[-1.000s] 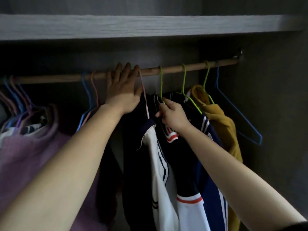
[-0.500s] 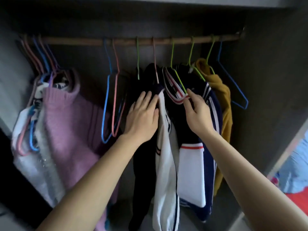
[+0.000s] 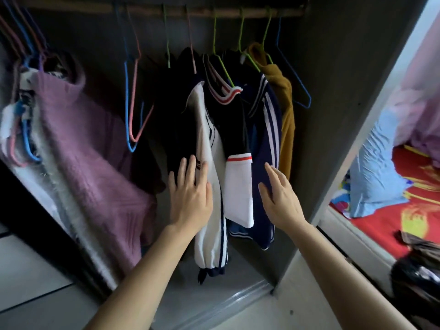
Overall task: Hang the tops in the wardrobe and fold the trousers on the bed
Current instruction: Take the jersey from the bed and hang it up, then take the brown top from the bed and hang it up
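a person's left hand [image 3: 190,194] lies flat, fingers straight, on the white sleeve of a white-and-navy jacket [image 3: 209,144] hanging in the wardrobe [image 3: 333,91]. the right hand [image 3: 278,196] is held with relaxed, straight fingers in front of a navy top with white stripes [image 3: 264,129], grasping nothing; whether it touches the cloth cannot be told. between the two hands hangs a dark top with a red-and-white collar [image 3: 226,96]. these tops hang on hangers from the wooden rail [image 3: 166,11], with a mustard top [image 3: 284,98] just to their right and an empty blue hanger [image 3: 297,75] beside it. farther left, a blue and a pink hanger [image 3: 133,103] hang bare, and a purple sweater [image 3: 83,129] hangs at the far left. to the right of the wardrobe, the bed [image 3: 381,222] with a red sheet carries a blue pillow [image 3: 376,167] and a heap of dark clothes [image 3: 419,270].
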Action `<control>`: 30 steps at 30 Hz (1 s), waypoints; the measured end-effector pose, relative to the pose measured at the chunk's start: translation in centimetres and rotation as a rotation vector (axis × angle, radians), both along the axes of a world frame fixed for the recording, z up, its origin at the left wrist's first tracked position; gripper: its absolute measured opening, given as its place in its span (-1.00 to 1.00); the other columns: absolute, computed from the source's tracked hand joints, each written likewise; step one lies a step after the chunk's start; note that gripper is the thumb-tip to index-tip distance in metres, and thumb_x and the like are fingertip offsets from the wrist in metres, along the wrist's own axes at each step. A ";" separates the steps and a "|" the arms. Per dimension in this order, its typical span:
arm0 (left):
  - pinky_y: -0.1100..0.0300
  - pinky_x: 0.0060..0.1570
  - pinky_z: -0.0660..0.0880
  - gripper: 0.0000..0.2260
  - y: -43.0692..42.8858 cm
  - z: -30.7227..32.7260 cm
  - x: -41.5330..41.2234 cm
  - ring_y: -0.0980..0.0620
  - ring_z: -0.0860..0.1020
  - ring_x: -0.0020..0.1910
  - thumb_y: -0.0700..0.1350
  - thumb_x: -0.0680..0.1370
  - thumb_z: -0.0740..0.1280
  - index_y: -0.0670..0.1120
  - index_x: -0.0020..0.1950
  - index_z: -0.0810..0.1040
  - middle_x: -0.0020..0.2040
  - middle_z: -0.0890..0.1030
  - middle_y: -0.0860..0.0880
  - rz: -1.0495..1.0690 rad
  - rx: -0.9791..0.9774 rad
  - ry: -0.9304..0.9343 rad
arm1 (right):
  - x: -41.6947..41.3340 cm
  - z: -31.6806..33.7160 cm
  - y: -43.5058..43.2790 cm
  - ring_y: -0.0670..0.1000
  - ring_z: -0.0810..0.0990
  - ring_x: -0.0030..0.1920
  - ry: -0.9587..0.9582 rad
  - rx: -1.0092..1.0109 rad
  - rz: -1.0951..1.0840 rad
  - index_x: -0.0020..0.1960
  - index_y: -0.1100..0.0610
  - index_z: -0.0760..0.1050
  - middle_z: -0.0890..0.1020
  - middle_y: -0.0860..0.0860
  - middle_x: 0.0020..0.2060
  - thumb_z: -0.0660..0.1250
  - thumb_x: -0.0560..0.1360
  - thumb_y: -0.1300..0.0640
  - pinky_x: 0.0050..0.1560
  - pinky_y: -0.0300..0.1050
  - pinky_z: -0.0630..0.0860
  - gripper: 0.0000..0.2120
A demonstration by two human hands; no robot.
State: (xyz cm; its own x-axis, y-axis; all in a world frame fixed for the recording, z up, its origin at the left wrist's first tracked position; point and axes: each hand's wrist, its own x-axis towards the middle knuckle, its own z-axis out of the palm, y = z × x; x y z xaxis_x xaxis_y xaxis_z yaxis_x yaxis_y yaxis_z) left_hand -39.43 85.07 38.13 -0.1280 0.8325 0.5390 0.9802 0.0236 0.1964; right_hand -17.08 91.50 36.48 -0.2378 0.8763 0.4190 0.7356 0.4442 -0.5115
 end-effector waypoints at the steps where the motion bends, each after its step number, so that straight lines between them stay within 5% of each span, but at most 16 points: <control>1: -0.28 0.46 0.14 -0.51 -0.3 -0.2 0.6 -0.20 0.11 0.57 -0.03 0.63 0.09 -0.11 0.56 0.24 0.58 0.19 -0.20 -0.004 -0.009 0.000 | 1.0 -0.1 -0.5 0.07 0.25 0.54 -0.006 0.002 -0.013 0.62 -0.03 0.07 0.23 -0.01 0.57 0.13 0.69 -0.04 0.44 0.01 0.33 -0.46; 11: -0.24 0.47 0.10 -0.45 -2.3 -1.6 20.7 -0.14 0.01 0.60 0.10 0.65 0.03 -0.08 0.61 0.10 0.62 0.03 -0.17 -0.227 0.033 -0.018 | 22.6 -1.4 -9.5 0.24 0.24 0.53 -0.063 0.133 -0.303 0.59 0.13 0.21 0.21 0.21 0.56 0.26 0.63 -0.02 0.47 0.20 0.29 -0.41; 21: -0.28 0.48 0.04 -0.39 -6.1 -4.3 52.3 -0.17 -0.06 0.60 0.06 0.61 0.14 -0.05 0.63 0.05 0.62 -0.05 -0.17 -0.731 -0.122 -0.026 | 50.5 -5.0 -23.2 0.19 0.10 0.59 -0.068 -0.030 -0.771 0.61 0.13 0.14 0.11 0.19 0.59 0.31 0.59 -0.06 0.53 0.14 0.17 -0.31; 30: -0.20 0.50 -0.09 -0.39 -1.8 -8.8 67.8 -0.12 -0.14 0.60 0.14 0.62 0.04 0.02 0.63 -0.07 0.62 -0.17 -0.13 -0.945 -0.228 0.098 | 63.9 -10.1 -22.9 0.13 0.05 0.60 0.005 -0.159 -1.019 0.62 0.09 0.08 0.09 0.16 0.60 0.33 0.58 -0.06 0.54 0.17 0.17 -0.27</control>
State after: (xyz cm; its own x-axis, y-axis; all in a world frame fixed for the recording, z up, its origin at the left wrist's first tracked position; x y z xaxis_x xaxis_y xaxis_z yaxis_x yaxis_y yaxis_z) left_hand 28.40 83.27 29.30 0.6827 0.6545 0.3248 0.6262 -0.7532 0.2015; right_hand 46.78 68.59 26.36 0.6506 0.7059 0.2799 0.7225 -0.4620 -0.5143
